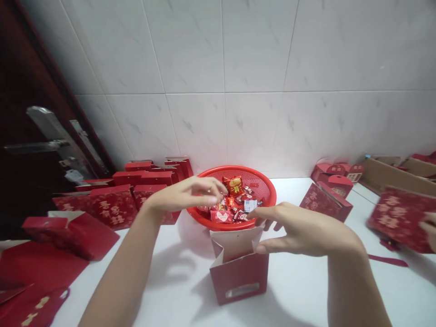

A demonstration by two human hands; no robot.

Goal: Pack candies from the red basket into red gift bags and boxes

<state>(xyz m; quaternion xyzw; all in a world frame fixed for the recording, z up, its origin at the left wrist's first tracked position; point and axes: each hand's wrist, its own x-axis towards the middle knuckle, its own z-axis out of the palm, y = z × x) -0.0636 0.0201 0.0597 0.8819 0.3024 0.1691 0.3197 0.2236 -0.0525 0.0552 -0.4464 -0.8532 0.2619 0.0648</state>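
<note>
Presently, the left hand (194,193) was above the left side of a round red plastic basket (272,193), its fingers bent loosely and the thumb set apart from them. Its fingertips were close to the small wrapped sweets in red, pink and gold (235,200); I could not tell if they touched one.

The right hand (296,229) was at the right side of an open red paper box (241,284), with a moderate gap between thumb and fingers; whether it gripped the rim, I could not tell. This box stood upright on the white table (170,281), just on the near side of the basket.

On the left, many red paper boxes (116,206) stood together. At the far right, another person's hand (429,229) held a red printed box (398,220).
</note>
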